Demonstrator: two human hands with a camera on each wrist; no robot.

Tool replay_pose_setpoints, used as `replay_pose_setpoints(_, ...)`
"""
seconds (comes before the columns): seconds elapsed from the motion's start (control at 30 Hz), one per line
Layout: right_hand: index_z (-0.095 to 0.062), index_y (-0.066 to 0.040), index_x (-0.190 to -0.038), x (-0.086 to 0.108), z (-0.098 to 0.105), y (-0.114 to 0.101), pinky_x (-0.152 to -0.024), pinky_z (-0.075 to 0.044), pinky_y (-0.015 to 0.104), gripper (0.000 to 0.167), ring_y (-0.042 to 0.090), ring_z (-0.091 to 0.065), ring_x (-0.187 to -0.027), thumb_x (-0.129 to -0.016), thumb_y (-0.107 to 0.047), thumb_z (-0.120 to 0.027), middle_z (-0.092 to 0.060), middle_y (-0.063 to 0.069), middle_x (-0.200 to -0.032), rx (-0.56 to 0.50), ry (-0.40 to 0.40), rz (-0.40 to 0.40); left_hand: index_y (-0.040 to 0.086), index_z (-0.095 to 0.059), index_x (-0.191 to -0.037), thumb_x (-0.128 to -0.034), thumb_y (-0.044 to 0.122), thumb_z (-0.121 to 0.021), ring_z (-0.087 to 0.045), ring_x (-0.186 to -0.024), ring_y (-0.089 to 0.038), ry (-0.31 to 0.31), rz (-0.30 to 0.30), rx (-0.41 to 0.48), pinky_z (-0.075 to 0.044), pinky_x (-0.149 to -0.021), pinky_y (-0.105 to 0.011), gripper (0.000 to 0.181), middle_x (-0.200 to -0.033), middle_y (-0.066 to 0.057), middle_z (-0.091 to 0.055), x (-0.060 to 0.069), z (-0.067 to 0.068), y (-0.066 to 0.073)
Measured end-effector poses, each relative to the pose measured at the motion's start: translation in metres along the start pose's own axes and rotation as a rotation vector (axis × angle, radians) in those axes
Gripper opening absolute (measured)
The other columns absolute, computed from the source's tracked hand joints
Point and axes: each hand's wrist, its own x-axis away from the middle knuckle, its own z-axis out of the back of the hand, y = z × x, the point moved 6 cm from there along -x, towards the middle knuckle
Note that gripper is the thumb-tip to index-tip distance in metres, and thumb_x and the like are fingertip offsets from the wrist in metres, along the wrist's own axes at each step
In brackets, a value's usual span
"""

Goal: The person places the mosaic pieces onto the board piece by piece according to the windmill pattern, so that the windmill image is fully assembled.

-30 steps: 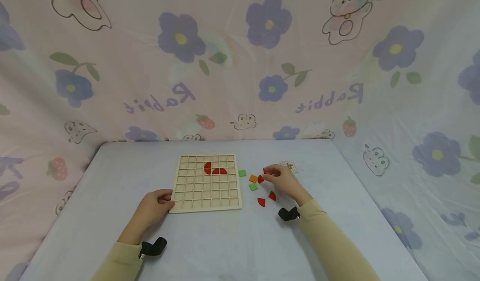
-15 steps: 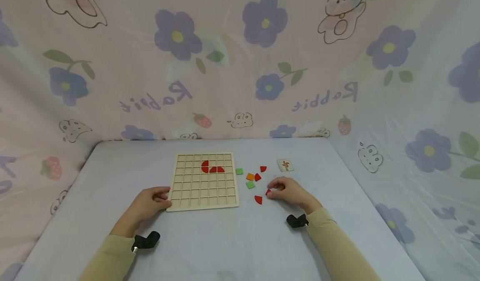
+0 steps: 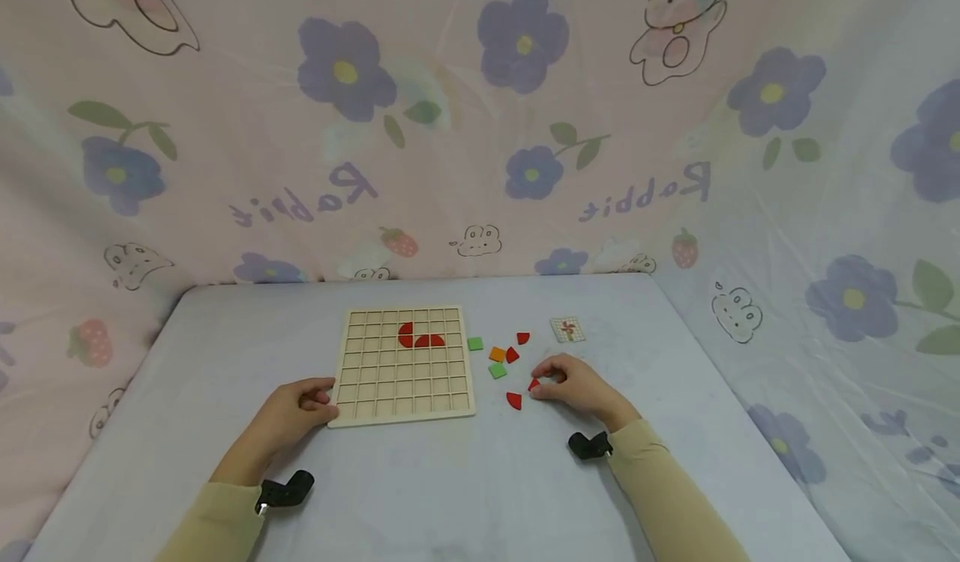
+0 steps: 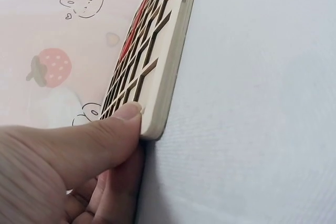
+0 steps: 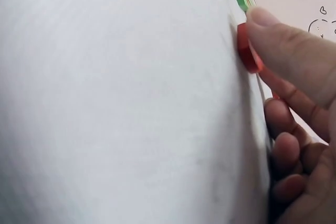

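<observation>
A pale wooden grid board [image 3: 405, 378] lies on the table, with several red quarter-circle pieces [image 3: 430, 341] set in its upper cells. My left hand [image 3: 288, 416] pinches the board's near left corner, the thumb on top in the left wrist view. To the right of the board, my right hand [image 3: 581, 388] pinches a red quarter-circle piece [image 5: 245, 48] between thumb and forefinger, low over the table. Just left of that hand lies another loose red quarter-circle piece [image 3: 513, 400]. My fingers partly hide the held piece.
Between board and right hand lie a green square [image 3: 497, 370], an orange square [image 3: 498, 353] and another green square [image 3: 476, 343]. Two more red quarter-circles [image 3: 522, 338] are beside them. A small pattern card [image 3: 567, 329] lies farther back. Patterned cloth hangs behind the table.
My right hand has come back toward me from the far red pieces and now pinches a nearer red quarter-circle. My left hand stays at the board's corner. The head view has shifted slightly.
</observation>
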Motion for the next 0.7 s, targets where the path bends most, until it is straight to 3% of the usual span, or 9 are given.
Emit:
replay_pose_setpoints(0.37,-0.070,-0.024,-0.097,0.001,-0.002,-0.007,-0.072,-0.038,0.036,0.023,0.022,-0.047,-0.083,-0.081,-0.037,-0.079,-0.056,0.002,-0.091,0.027,0.037,0.010,-0.002,-0.054,-0.133,-0.0847,0.014,-0.076,-0.057,-0.084,-0.017,-0.004,-0.007,0.029,-0.047,-0.068,-0.027,0.055,-0.102,-0.008,-0.058,0.004,0.000,0.001)
replay_pose_setpoints(0.7,-0.067,-0.018,-0.100,-0.003,0.001,-0.015,-0.075,-0.045,0.035,0.021,0.019,-0.054,-0.081,-0.086,-0.031,-0.074,-0.062,-0.001,-0.088,0.063,0.078,-0.003,-0.002,-0.054,-0.134,-0.0850,0.015,-0.075,-0.057,-0.085,-0.017,-0.004,-0.004,0.026,-0.047,-0.070,-0.027,0.056,-0.103,-0.007,-0.058,0.004,0.000,0.001)
